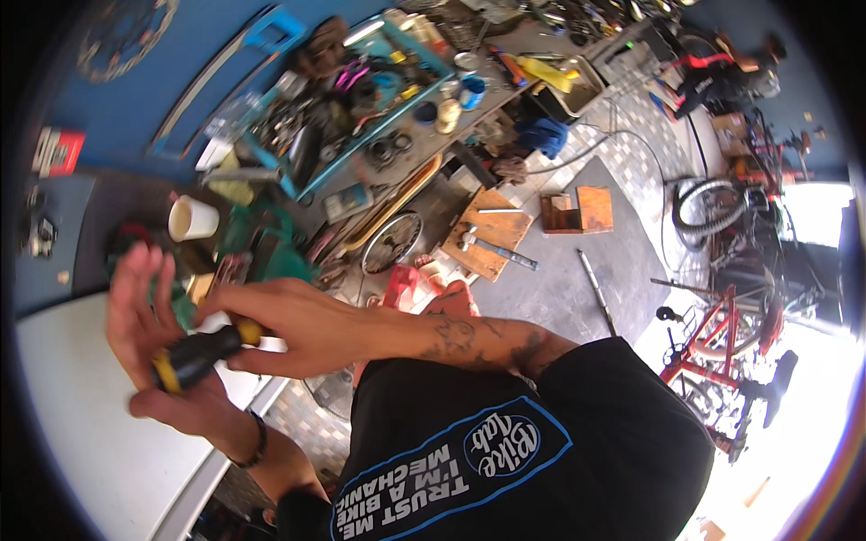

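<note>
A thick black-and-yellow screwdriver handle lies between my two hands at the left. My right hand is closed round its narrow yellow end, the tattooed forearm stretching across from the right. Against its broad end rests the palm of my left hand, fingers stretched out and a little blurred, with a dark bracelet at the wrist. I cannot see the blade. Both hands are above the corner of a white tabletop, close to a white cup and a green tool or machine.
A workbench with a blue tray full of parts runs along the wall. On a dark mat lie a hammer on a wooden board, a wooden block and a metal rod. Bicycles stand right; another person is at the far right.
</note>
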Demonstrator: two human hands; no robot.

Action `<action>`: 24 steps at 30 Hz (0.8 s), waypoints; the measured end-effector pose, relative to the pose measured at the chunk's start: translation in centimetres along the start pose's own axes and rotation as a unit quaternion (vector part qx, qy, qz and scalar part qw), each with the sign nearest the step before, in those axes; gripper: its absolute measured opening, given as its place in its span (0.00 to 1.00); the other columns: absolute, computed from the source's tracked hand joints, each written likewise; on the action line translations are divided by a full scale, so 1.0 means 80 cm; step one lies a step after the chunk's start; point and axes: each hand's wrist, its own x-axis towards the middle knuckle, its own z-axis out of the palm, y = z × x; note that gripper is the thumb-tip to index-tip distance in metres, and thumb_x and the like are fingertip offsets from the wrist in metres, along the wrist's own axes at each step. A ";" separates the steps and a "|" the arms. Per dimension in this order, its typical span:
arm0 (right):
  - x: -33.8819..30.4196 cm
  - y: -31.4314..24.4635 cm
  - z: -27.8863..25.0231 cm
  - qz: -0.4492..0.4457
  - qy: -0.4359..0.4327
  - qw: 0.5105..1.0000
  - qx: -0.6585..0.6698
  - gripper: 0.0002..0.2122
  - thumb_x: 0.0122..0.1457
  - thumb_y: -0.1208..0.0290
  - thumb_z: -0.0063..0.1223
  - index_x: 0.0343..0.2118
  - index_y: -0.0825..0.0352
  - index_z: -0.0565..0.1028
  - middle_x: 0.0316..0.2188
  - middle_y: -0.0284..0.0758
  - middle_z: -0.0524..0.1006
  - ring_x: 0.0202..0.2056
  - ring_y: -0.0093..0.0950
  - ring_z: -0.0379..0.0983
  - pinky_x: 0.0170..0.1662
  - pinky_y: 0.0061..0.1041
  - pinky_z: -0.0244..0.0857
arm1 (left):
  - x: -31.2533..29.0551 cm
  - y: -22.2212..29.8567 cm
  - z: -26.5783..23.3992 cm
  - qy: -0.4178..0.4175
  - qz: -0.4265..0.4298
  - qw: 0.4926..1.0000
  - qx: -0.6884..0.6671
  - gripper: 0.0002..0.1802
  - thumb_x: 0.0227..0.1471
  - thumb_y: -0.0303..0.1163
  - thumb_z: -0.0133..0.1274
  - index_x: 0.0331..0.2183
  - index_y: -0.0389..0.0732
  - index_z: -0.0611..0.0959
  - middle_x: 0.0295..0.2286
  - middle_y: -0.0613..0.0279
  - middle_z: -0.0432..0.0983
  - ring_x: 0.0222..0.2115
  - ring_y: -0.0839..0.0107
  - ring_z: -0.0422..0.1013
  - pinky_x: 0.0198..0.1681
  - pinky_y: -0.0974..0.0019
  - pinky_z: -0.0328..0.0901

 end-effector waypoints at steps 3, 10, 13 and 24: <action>-0.080 0.021 -0.080 0.068 0.118 0.990 -0.046 0.16 0.57 0.72 0.68 0.46 0.66 0.75 0.32 0.36 0.78 0.32 0.32 0.77 0.38 0.32 0.72 | -0.034 -0.014 0.016 -0.023 -0.075 0.997 -0.023 0.51 0.64 0.72 0.33 0.56 0.29 0.73 0.52 0.40 0.74 0.55 0.49 0.72 0.62 0.47 0.63; -0.294 0.201 -0.445 0.308 0.513 0.761 -0.251 0.13 0.54 0.76 0.59 0.43 0.66 0.76 0.37 0.42 0.77 0.39 0.37 0.76 0.44 0.38 0.72 | -0.127 -0.018 0.090 -0.003 -0.346 0.937 -0.053 0.39 0.69 0.63 0.35 0.45 0.31 0.76 0.33 0.49 0.76 0.33 0.59 0.75 0.43 0.55 0.71; -0.367 0.254 -0.584 0.250 0.505 0.610 -0.557 0.15 0.52 0.75 0.68 0.44 0.66 0.78 0.41 0.44 0.80 0.40 0.46 0.79 0.42 0.40 0.73 | -0.148 -0.006 0.126 -0.043 -0.358 0.932 -0.021 0.35 0.70 0.57 0.40 0.44 0.29 0.77 0.33 0.48 0.79 0.34 0.60 0.77 0.42 0.57 0.73; -0.412 0.227 -0.648 0.404 0.309 0.623 -0.594 0.16 0.54 0.63 0.65 0.45 0.62 0.78 0.40 0.42 0.83 0.41 0.48 0.80 0.43 0.46 0.74 | -0.145 -0.003 0.173 -0.106 -0.392 0.914 -0.003 0.27 0.71 0.48 0.44 0.44 0.29 0.79 0.34 0.51 0.80 0.34 0.63 0.78 0.44 0.59 0.73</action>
